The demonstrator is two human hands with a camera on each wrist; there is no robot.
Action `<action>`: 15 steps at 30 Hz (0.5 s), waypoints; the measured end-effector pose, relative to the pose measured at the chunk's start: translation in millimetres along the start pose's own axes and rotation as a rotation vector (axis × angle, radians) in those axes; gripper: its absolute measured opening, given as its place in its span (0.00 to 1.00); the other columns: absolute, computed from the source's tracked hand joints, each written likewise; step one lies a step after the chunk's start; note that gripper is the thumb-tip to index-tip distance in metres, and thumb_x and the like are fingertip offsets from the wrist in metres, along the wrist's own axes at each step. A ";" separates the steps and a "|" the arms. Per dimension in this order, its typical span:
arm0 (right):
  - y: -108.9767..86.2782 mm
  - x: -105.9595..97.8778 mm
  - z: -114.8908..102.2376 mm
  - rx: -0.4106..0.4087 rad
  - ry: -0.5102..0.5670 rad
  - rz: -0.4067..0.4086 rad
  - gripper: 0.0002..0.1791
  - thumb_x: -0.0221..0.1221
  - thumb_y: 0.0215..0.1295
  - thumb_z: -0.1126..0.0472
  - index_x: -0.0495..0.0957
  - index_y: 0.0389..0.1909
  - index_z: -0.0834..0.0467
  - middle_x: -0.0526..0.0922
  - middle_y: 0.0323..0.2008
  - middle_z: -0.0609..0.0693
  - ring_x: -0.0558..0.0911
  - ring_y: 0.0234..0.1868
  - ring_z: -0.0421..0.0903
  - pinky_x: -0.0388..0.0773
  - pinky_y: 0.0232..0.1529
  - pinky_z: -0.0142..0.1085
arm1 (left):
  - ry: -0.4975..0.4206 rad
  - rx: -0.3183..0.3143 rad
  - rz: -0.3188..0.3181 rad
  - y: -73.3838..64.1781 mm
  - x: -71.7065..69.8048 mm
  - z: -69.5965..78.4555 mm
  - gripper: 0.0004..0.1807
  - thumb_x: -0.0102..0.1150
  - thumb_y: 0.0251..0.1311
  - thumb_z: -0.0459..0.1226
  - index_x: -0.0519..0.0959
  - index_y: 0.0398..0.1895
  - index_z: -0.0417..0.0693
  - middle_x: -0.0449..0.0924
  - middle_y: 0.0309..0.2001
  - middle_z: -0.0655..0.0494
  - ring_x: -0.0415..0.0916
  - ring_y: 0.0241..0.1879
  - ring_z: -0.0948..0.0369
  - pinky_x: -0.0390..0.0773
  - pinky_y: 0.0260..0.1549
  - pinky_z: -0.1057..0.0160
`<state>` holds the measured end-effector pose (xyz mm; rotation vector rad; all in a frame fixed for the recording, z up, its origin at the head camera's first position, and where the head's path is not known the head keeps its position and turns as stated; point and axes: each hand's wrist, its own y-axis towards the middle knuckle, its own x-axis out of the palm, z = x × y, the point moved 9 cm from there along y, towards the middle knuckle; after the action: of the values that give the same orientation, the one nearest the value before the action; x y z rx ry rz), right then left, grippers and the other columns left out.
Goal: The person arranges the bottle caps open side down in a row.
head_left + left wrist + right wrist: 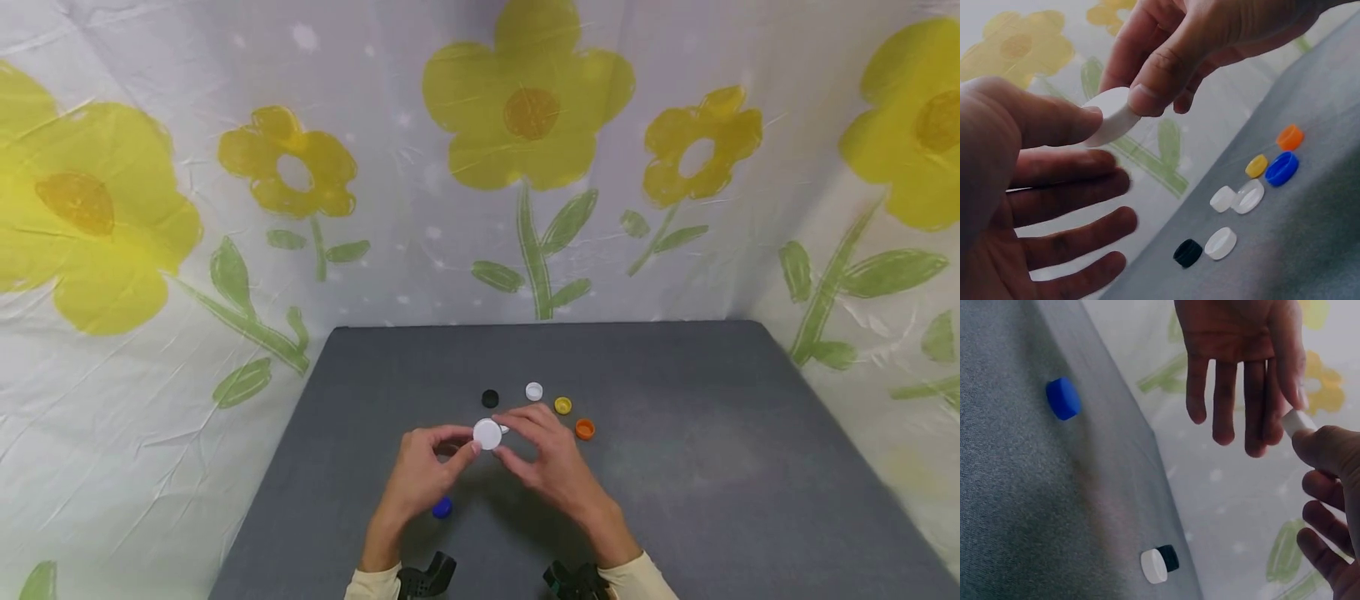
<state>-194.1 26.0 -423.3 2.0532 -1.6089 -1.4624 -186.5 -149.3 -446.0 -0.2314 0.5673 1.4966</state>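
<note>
Both hands pinch a white bottle cap (487,434) between them, held up above the dark table. My left hand (426,471) has its thumb on the cap's left edge, its other fingers loosely spread in the left wrist view. From the other side, my right hand (553,467) grips the cap's rim between thumb and fingers. Below the left hand lies a blue cap (442,507). Behind the hands sit a black cap (490,398), another white cap (534,391), a yellow cap (562,405) and an orange cap (585,429).
A dark grey cloth covers the table (675,375). In the left wrist view, a whitish cap (1249,196) lies against a smaller white cap (1222,199), and a further white cap (1220,243) stands beside the black one. A flower-printed white curtain (405,250) hangs around the table.
</note>
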 end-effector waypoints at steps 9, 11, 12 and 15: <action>3.2 -5.4 -0.2 0.066 -0.020 -0.034 0.24 0.75 0.54 0.55 0.84 0.53 0.48 0.83 0.49 0.39 0.77 0.51 0.37 0.82 0.52 0.40 | 0.146 0.244 0.056 -1.9 -7.1 24.8 0.28 0.75 0.55 0.40 0.80 0.62 0.62 0.81 0.60 0.65 0.81 0.55 0.60 0.82 0.50 0.52; 3.6 -4.5 -0.6 0.077 -0.017 -0.055 0.22 0.74 0.56 0.54 0.84 0.53 0.48 0.83 0.49 0.39 0.77 0.52 0.37 0.82 0.52 0.40 | 0.176 0.277 0.052 -2.7 -6.6 29.4 0.29 0.75 0.54 0.39 0.80 0.61 0.61 0.81 0.60 0.65 0.80 0.57 0.60 0.81 0.52 0.52; 3.6 -3.9 -0.8 0.082 -0.017 -0.066 0.22 0.74 0.56 0.54 0.84 0.53 0.48 0.83 0.49 0.39 0.77 0.52 0.37 0.82 0.52 0.40 | 0.190 0.281 0.047 -3.0 -6.2 30.5 0.28 0.76 0.54 0.39 0.81 0.61 0.61 0.81 0.60 0.65 0.79 0.58 0.61 0.81 0.53 0.52; 3.5 -2.4 -1.7 0.087 -0.018 -0.091 0.22 0.73 0.58 0.52 0.84 0.54 0.48 0.83 0.49 0.39 0.78 0.52 0.36 0.82 0.52 0.40 | 0.224 0.269 0.029 -3.5 -5.1 31.4 0.27 0.76 0.52 0.38 0.82 0.59 0.58 0.83 0.57 0.64 0.79 0.58 0.61 0.80 0.56 0.52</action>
<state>-195.1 25.8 -418.8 2.1936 -1.6342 -1.4677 -176.2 -138.9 -417.5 -0.1822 0.9471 1.4136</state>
